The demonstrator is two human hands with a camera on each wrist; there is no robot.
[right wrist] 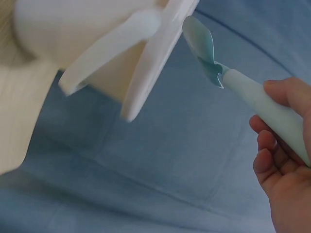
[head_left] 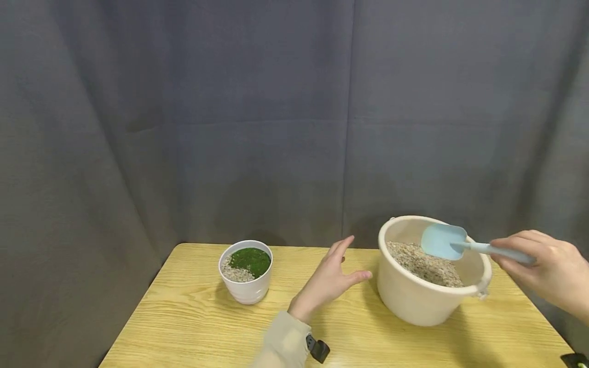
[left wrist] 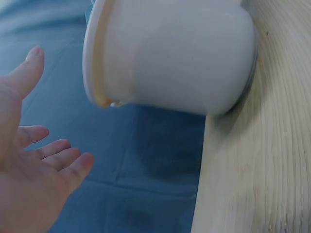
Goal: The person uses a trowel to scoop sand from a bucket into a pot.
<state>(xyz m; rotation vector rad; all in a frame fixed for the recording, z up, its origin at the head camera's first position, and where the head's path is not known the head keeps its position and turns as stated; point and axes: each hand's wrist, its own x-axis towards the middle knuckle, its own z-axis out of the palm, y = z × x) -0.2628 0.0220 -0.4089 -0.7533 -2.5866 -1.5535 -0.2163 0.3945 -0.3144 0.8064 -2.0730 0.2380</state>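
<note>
My right hand [head_left: 547, 260] grips the handle of a light blue scoop [head_left: 444, 241], thumb along it in the right wrist view. The scoop's blade is over the far right part of a cream bucket [head_left: 416, 301]. Inside the bucket lies a slope of coarse, tan-grey gravel [head_left: 423, 263]. To the bucket's left, my left hand [head_left: 324, 281] is in the air with thumb and fingers spread, holding nothing. In the left wrist view that hand [left wrist: 34, 170] is palm up toward the camera, apart from the bucket's wall [left wrist: 170, 53].
A white ribbed pot [head_left: 248, 290] stands on the left of the wooden table [head_left: 184, 317], with green moss [head_left: 250, 260] and pale gravel [head_left: 236, 273] inside. A dark grey curtain [head_left: 276, 128] hangs right behind the table. The bucket's handle [right wrist: 109, 48] hangs at its side.
</note>
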